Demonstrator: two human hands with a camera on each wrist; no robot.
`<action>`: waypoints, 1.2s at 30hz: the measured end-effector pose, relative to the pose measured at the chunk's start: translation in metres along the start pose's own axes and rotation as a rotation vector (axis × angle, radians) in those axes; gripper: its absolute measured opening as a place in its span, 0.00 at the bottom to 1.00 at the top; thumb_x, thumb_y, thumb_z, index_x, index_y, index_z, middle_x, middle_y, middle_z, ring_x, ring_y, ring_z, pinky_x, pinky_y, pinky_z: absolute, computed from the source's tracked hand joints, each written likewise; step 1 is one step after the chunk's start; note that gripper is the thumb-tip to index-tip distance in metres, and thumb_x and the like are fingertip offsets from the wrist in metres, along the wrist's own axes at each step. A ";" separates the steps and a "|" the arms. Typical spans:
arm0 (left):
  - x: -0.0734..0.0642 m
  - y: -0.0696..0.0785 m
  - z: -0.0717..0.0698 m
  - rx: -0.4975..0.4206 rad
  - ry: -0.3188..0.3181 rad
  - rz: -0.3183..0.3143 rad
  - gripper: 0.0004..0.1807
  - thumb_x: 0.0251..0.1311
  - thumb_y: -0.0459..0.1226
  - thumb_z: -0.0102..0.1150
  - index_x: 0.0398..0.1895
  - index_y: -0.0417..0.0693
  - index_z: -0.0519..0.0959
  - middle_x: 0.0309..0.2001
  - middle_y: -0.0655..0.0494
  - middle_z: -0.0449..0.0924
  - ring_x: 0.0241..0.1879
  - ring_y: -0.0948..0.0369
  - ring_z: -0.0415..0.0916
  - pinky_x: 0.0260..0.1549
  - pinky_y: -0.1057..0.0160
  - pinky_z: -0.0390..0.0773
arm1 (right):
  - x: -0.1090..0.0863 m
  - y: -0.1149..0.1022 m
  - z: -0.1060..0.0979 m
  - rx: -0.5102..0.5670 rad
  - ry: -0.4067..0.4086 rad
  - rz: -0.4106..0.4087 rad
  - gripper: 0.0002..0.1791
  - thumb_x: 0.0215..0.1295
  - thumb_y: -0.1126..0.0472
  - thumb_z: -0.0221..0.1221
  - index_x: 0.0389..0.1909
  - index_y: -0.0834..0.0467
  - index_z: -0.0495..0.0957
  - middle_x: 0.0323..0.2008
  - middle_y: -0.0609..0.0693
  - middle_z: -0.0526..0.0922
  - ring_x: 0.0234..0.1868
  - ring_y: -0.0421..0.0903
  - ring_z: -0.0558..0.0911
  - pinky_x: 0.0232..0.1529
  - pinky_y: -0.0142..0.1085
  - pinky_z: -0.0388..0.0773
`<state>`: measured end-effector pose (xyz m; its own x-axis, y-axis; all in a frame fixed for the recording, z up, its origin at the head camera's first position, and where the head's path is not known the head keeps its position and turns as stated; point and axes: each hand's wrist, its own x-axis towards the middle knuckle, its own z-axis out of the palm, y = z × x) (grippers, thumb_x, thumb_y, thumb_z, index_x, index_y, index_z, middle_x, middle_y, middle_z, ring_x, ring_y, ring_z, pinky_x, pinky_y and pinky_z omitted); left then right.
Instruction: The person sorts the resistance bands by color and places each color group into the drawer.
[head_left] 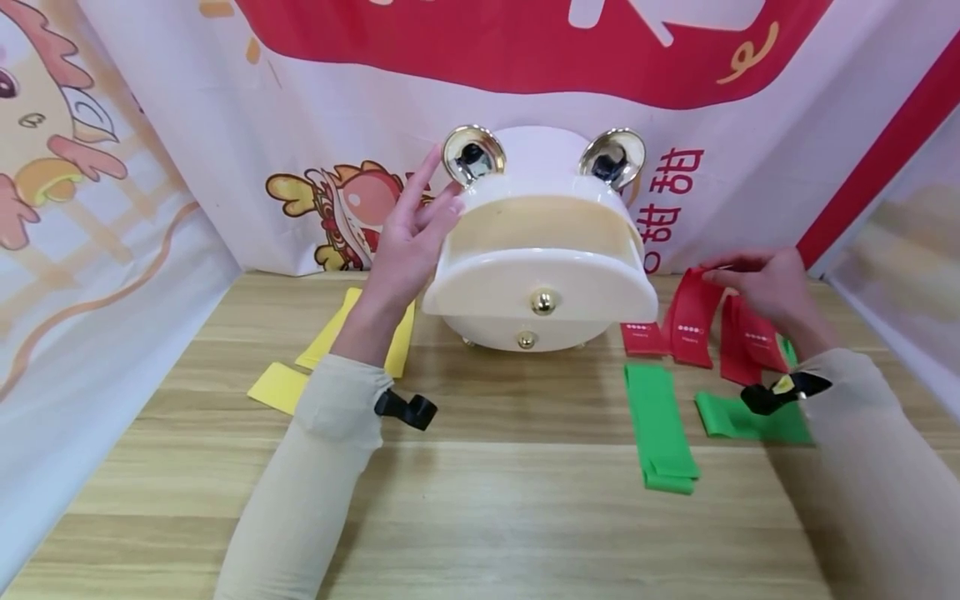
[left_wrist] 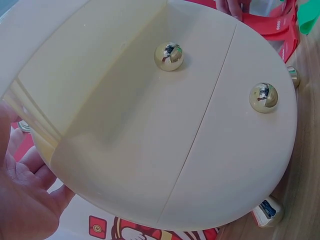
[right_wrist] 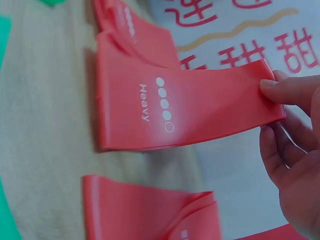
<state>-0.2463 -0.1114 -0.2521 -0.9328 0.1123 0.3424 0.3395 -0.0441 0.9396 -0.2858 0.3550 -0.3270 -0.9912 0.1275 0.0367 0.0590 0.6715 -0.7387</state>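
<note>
A rounded white storage box [head_left: 480, 287] with two gold-rimmed eyes [head_left: 474, 156] stands at the back of the table. Two gold knobs [head_left: 543, 302] sit on its front, below a cream-coloured section. My left hand [head_left: 408, 242] is at the box's left side beside one eye, its fingers spread and extended. In the left wrist view, that hand [left_wrist: 30, 185] lies along the box's edge. My right hand [head_left: 776, 292] pinches the end of a folded red resistance band [right_wrist: 200, 107] printed "Heavy". The band's other end is down at the table.
More red bands [head_left: 738, 342] lie beside the held one. Green bands [head_left: 660, 425] are spread in front of them. On the left are yellow bands [head_left: 279, 388], partly behind my left forearm. A printed cloth [head_left: 360, 100] hangs right behind the box.
</note>
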 end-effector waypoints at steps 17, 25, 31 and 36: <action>-0.008 -0.004 -0.004 0.045 0.009 -0.023 0.34 0.78 0.44 0.59 0.79 0.86 0.61 0.79 0.62 0.69 0.78 0.68 0.66 0.74 0.57 0.74 | -0.038 -0.086 -0.033 0.108 0.143 -0.252 0.26 0.68 0.42 0.70 0.64 0.44 0.85 0.56 0.37 0.89 0.52 0.35 0.83 0.41 0.19 0.83; -0.008 -0.003 -0.004 0.057 0.001 -0.022 0.34 0.78 0.45 0.58 0.79 0.87 0.61 0.79 0.64 0.69 0.79 0.69 0.66 0.73 0.56 0.75 | -0.062 -0.132 -0.035 0.178 0.280 -0.498 0.20 0.68 0.53 0.71 0.61 0.49 0.87 0.56 0.40 0.90 0.53 0.36 0.86 0.49 0.17 0.81; -0.005 -0.001 -0.002 0.043 -0.004 -0.013 0.35 0.78 0.43 0.58 0.81 0.84 0.60 0.79 0.63 0.69 0.79 0.68 0.66 0.74 0.56 0.74 | -0.080 -0.164 -0.040 0.166 0.370 -0.661 0.17 0.68 0.58 0.70 0.57 0.53 0.89 0.54 0.41 0.91 0.52 0.37 0.88 0.52 0.21 0.82; -0.004 0.000 -0.002 0.053 -0.005 -0.010 0.34 0.78 0.44 0.58 0.80 0.86 0.60 0.79 0.63 0.70 0.79 0.69 0.66 0.74 0.57 0.74 | -0.093 -0.186 -0.045 0.138 0.425 -0.708 0.17 0.68 0.57 0.70 0.57 0.51 0.89 0.54 0.42 0.91 0.52 0.36 0.87 0.57 0.25 0.84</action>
<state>-0.2430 -0.1134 -0.2532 -0.9358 0.1177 0.3324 0.3358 0.0100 0.9419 -0.1990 0.2511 -0.1633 -0.6579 -0.0076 0.7531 -0.6030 0.6043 -0.5207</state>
